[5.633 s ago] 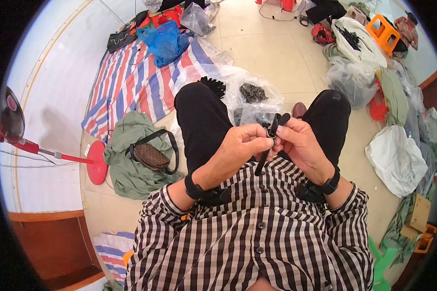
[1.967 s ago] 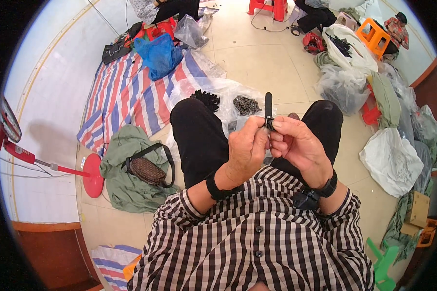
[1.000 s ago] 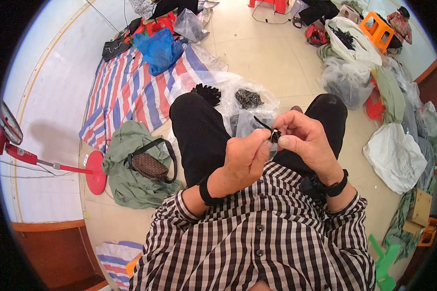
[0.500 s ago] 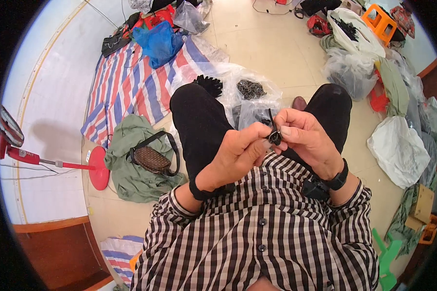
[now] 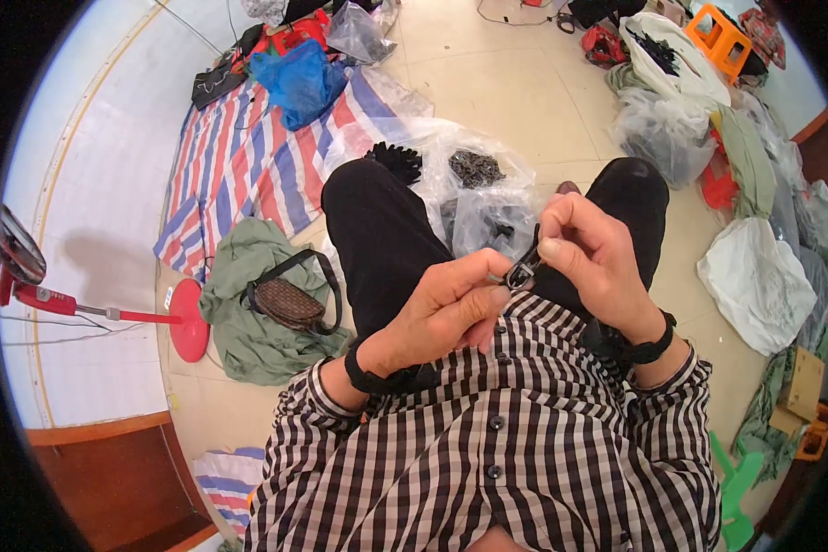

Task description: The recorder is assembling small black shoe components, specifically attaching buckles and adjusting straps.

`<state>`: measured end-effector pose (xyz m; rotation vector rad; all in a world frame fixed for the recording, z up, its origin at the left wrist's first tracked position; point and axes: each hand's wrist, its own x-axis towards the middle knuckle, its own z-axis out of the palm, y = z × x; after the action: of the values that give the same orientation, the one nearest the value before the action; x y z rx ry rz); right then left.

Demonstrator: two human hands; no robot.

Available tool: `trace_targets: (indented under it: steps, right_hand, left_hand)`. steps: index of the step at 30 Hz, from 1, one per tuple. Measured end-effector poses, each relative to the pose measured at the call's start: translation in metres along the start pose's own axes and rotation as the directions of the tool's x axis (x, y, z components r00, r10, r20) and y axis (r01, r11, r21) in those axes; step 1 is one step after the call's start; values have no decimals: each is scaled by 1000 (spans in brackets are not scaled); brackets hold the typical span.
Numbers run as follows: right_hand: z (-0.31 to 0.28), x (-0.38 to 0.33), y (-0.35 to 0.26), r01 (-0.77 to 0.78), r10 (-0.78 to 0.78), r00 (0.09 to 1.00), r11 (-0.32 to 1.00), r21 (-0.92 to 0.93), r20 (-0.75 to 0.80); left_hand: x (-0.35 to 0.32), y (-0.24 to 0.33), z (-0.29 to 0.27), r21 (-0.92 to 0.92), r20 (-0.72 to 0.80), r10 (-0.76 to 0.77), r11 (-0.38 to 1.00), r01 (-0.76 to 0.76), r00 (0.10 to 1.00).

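Both hands meet over my lap on a small black strap with a metal buckle (image 5: 524, 269). My left hand (image 5: 437, 313) pinches the buckle end between thumb and fingertips. My right hand (image 5: 593, 262) grips the strap from the other side, fingers curled over it. A black band sits on each wrist. Just beyond the hands, between my knees, lies a clear plastic bag (image 5: 483, 207) holding several dark small parts. Most of the strap is hidden by my fingers.
A striped tarp (image 5: 248, 166) with a blue bag (image 5: 299, 83) lies at the left. A brown woven bag (image 5: 290, 304) rests on green cloth. A red fan stand (image 5: 110, 313) is far left. Filled plastic bags (image 5: 754, 285) and an orange stool (image 5: 722, 41) are at the right.
The strap stood upright between my hands two seconds ago; now it is lowered and held close at the buckle. My hands stayed over my lap.
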<state>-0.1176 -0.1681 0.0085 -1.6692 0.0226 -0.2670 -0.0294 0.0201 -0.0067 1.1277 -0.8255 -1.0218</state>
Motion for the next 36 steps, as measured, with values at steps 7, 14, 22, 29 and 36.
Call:
trace_targets:
  steps: [7, 14, 22, 29, 36]
  right_hand:
    - [2, 12, 10, -18, 49, 993, 962, 272, -106]
    - [20, 26, 13, -152, 153, 988, 987, 52, -22]
    - [33, 60, 37, -123, 111, 989, 983, -134, -97]
    - [22, 69, 61, -371, 373, 928, 918, 139, 8]
    - [11, 64, 88, -511, 511, 859, 853, 104, 21]
  left_hand:
    - [4, -1, -5, 23, -100, -21, 999, 23, 995]
    - [10, 1, -25, 135, -132, -60, 988, 78, 989]
    - [3, 17, -78, 281, -226, -102, 945, 165, 969]
    - [-8, -21, -226, 473, -602, 271, 879, 62, 751]
    - [7, -145, -335, 600, -728, 316, 722, 344, 609]
